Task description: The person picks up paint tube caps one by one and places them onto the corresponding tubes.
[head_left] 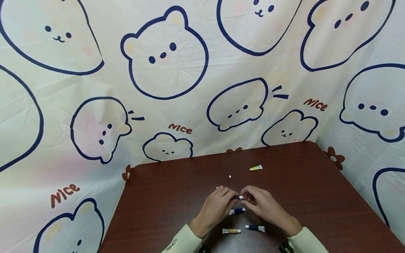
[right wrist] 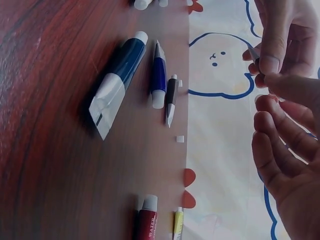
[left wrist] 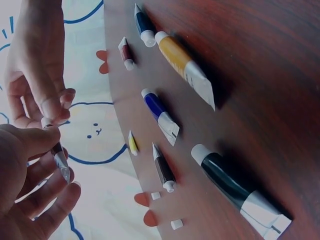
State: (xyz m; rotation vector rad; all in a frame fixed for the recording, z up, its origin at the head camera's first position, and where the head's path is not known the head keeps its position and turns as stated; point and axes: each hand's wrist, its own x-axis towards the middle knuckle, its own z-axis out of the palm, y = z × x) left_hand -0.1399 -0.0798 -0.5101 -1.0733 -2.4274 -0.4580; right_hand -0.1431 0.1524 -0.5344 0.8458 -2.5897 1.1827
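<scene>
My left hand point(head_left: 215, 206) holds a small dark paint tube point(left wrist: 59, 157) above the table, its silvery crimped end showing in the left wrist view. At the other end, the thumb and fingertips of my right hand point(head_left: 268, 207) pinch the tube's white cap point(head_left: 241, 197). Both hands are close together, fingertips nearly meeting. Below them lies a blue-purple paint tube point(head_left: 237, 211). Nearer the front are an ochre tube point(head_left: 231, 231) and a dark teal tube point(head_left: 255, 228). The lettering on the held tube cannot be read.
A yellow tube point(head_left: 256, 168) lies toward the back of the brown table point(head_left: 177, 182). A tiny white piece point(head_left: 230, 176) sits beyond the hands. The right wrist view shows a red tube point(right wrist: 147, 222) and a black tube point(right wrist: 172, 100). Patterned cloth point(head_left: 164, 80) hangs behind.
</scene>
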